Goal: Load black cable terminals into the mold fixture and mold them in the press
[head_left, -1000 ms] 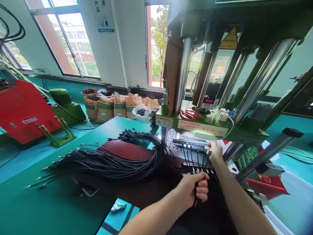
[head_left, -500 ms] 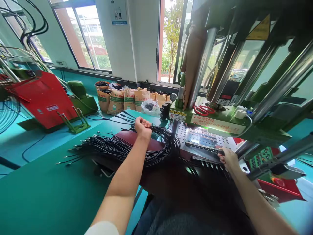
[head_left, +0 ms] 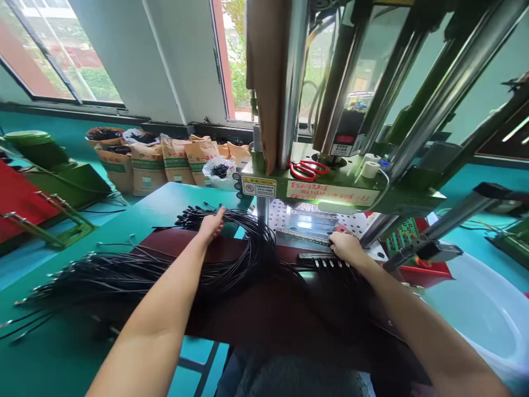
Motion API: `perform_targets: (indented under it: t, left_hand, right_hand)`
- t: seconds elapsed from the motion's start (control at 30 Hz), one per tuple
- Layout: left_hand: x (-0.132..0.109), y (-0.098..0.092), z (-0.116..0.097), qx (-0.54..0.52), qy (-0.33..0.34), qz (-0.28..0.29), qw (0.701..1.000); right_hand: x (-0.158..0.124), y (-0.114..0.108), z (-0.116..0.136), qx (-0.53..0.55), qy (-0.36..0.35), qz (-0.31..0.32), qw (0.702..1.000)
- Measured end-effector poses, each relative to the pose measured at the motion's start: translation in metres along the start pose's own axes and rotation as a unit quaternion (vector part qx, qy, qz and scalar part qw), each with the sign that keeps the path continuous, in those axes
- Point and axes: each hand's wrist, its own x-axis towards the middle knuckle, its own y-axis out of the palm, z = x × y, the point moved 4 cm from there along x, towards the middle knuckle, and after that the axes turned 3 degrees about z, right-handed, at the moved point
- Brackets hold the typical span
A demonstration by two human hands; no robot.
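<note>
My left hand (head_left: 212, 225) is over the upper bundle of black cables (head_left: 192, 218) at the back of the table, thumb raised and fingers curled; what lies in its fingers is too small to tell. My right hand (head_left: 344, 242) grips the right end of a dark metal strip (head_left: 303, 239) at the front of the press bed. Just below it, a second metal bar (head_left: 316, 256) has several cable ends with silver tips sticking out. A larger bundle of black cables (head_left: 111, 275) spreads over the left side, its metal tips pointing left.
The green press (head_left: 397, 201) stands ahead on the right, with red scissors (head_left: 308, 170) and white rolls (head_left: 370, 169) on its ledge. Filled sacks (head_left: 149, 165) line the wall. A white round tub (head_left: 483, 309) is at the right. A red machine (head_left: 25, 198) stands at the far left.
The view has turned right and moved closer to the press. My left hand's thumb now points up above the cables. The dark strip sits further back on the bed with my right hand still on it.
</note>
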Motion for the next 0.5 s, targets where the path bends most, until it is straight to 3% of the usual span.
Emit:
perform_targets:
  t: [0.13,0.2,0.27,0.33,0.4,0.43,0.5]
  left_hand:
    - [-0.024,0.005,-0.025,0.203,0.014,0.155,0.967]
    - [-0.058,0.016,-0.036,0.256,0.057,0.216,0.94]
    - [-0.109,0.036,-0.043,0.298,0.131,0.278,0.904]
    - [-0.175,0.067,-0.041,0.377,0.296,0.39,0.786]
    - [-0.238,0.094,-0.025,0.396,0.409,0.472,0.673]
    - [-0.262,0.105,-0.013,0.407,0.437,0.486,0.638]
    - [-0.295,0.12,0.013,0.435,0.45,0.5,0.598]
  right_hand:
    - [-0.023,-0.011,-0.006,-0.065,-0.034,-0.006,0.997]
    - [-0.038,-0.012,-0.017,-0.084,-0.056,0.014,0.995]
    - [-0.051,-0.009,-0.027,-0.098,-0.074,0.038,0.992]
    - [-0.059,-0.004,-0.032,-0.108,-0.081,0.045,0.99]
    - [-0.063,-0.001,-0.033,-0.114,-0.08,0.044,0.989]
    - [-0.064,-0.001,-0.033,-0.114,-0.081,0.046,0.989]
    - [-0.065,-0.002,-0.034,-0.107,-0.086,0.062,0.989]
